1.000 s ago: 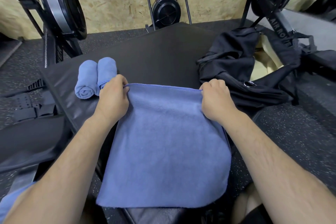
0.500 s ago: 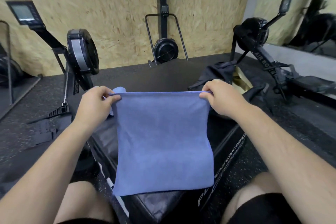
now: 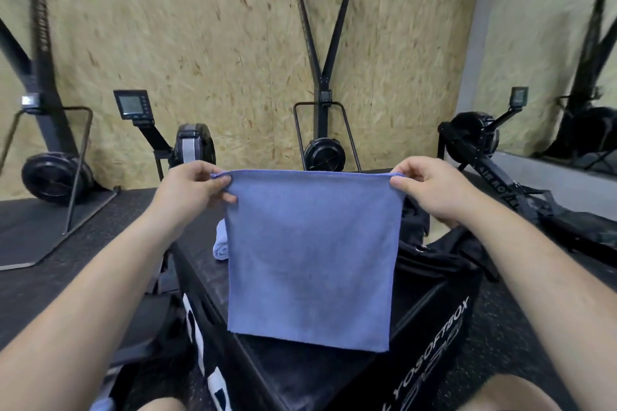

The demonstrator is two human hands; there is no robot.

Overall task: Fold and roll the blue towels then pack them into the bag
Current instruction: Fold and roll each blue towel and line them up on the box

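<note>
A blue towel (image 3: 310, 257) hangs flat in the air in front of me, stretched between its two top corners. My left hand (image 3: 190, 190) pinches the top left corner and my right hand (image 3: 430, 187) pinches the top right corner. Behind the towel's left edge a rolled blue towel (image 3: 220, 243) peeks out on the black soft box (image 3: 300, 374). The black bag (image 3: 434, 260) lies on the box to the right, mostly hidden by the towel and my right arm.
Rowing machines stand around the box: one at the left (image 3: 190, 150), one against the chipboard wall (image 3: 324, 153), one at the right (image 3: 480, 143). A mirror (image 3: 567, 77) fills the right wall. Black rubber flooring surrounds the box. My knees show at the bottom.
The towel has been lifted off the box and now hangs higher in the air from both corners. My view has tilted upward toward the wall.
</note>
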